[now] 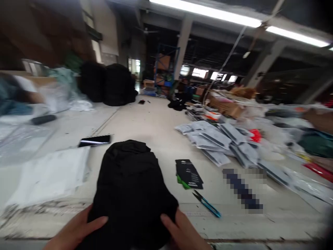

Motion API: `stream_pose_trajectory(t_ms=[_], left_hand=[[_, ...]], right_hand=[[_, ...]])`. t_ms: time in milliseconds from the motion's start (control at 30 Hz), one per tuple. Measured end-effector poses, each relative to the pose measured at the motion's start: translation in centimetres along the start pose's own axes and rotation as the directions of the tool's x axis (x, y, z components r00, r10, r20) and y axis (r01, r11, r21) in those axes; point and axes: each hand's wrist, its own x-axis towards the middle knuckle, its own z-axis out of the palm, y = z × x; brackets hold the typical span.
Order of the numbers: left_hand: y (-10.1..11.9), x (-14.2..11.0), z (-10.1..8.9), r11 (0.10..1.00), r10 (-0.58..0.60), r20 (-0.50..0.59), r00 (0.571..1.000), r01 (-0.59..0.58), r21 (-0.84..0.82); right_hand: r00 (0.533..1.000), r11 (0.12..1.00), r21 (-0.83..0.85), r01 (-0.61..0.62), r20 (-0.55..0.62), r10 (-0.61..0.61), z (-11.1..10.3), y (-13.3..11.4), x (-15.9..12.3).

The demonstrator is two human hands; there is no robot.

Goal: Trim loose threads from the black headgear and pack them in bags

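Note:
A folded black garment [130,184] lies on the pale work table [145,118] at the near edge. My left hand [78,229] rests against its left side, fingers spread over the cloth. My right hand [179,229] presses its right side in the same way. Nearest to my right hand are small snips with blue handles [206,204] and a stack of black card tags [189,173] with a green piece beneath. A flat white plastic bag [49,177] lies to the left of my left hand.
A black phone [95,140] lies beyond the white bag. Grey packets [215,139] are heaped at the right, beside a pixelated blurred object [241,189]. A person's arm [15,93] shows at the far left. Large black bundles [117,85] stand further along the table.

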Motion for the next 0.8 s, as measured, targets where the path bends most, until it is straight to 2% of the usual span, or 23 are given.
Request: stream_pose_trajectory(t_ms=[33,100,167,267,333,367,433,467,500,533,567,600,633,667,700,733,800], left_hand=[[-0.3,-0.8,0.0,0.999,-0.018,0.014,1.000,0.019,-0.048],[-0.3,-1.4,1.1,0.990,-0.027,0.072,0.997,0.037,-0.137],[0.3,-0.5,3.2,0.980,-0.010,0.094,0.996,0.028,-0.198],[2.0,3.0,6.7,0.963,0.056,0.042,0.998,-0.042,-0.268],[3.2,6.0,8.7,0.964,0.026,-0.014,1.000,-0.028,-0.264],[3.7,7.3,9.5,0.976,-0.002,0.005,1.000,0.003,-0.219],[4.4,9.1,10.2,0.996,0.030,0.097,0.995,-0.021,-0.090],[4.6,9.5,10.2,0.996,0.093,0.117,0.989,-0.093,0.001],[4.8,9.8,9.8,0.972,0.197,0.089,0.976,-0.207,0.109],[5.0,10.0,9.1,0.913,0.332,0.018,0.943,-0.326,0.245],[5.2,10.3,8.1,0.814,0.481,-0.071,0.874,-0.415,0.406],[5.3,10.7,6.9,0.688,0.625,-0.152,0.766,-0.447,0.572],[5.4,11.3,5.6,0.563,0.721,-0.178,0.670,-0.417,0.713],[5.6,12.1,4.3,0.464,0.770,-0.180,0.613,-0.342,0.817],[5.7,13.2,3.1,0.391,0.780,-0.171,0.603,-0.255,0.884],[5.7,14.4,1.9,0.343,0.754,-0.157,0.638,-0.179,0.922],[5.8,17.1,0.1,0.311,0.627,-0.152,0.764,-0.066,0.948]], right_hand=[[1.000,0.999,0.046,0.028,0.008,-0.028,-0.1,0.4,1.1],[0.997,0.990,0.118,0.082,-0.002,-0.083,-0.5,1.2,3.9],[0.988,0.981,0.143,0.132,-0.096,-0.119,-1.6,1.6,7.2],[0.949,0.981,0.159,0.110,-0.311,-0.056,-4.6,0.8,12.7],[0.901,0.985,0.164,0.059,-0.433,0.018,-6.5,-0.6,15.5],[0.878,0.989,0.134,0.068,-0.478,0.005,-7.1,-1.3,16.3],[0.834,0.986,-0.019,0.166,-0.530,-0.151,-7.3,-2.5,16.7],[0.810,0.962,-0.131,0.239,-0.519,-0.272,-6.9,-2.8,16.2],[0.786,0.918,-0.250,0.308,-0.477,-0.394,-6.2,-3.0,15.6],[0.764,0.857,-0.361,0.368,-0.407,-0.500,-5.2,-3.0,14.8],[0.752,0.790,-0.455,0.411,-0.321,-0.576,-4.1,-2.8,14.1],[0.753,0.732,-0.528,0.430,-0.239,-0.614,-2.9,-2.6,13.5],[0.767,0.692,-0.584,0.424,-0.174,-0.617,-1.8,-2.3,13.2],[0.794,0.672,-0.626,0.396,-0.134,-0.592,-0.9,-2.1,13.1],[0.830,0.669,-0.654,0.353,-0.111,-0.547,-0.1,-1.8,13.3],[0.867,0.675,-0.670,0.308,-0.095,-0.490,0.5,-1.6,13.7],[0.914,0.682,-0.688,0.248,-0.067,-0.400,1.2,-1.4,15.0]])
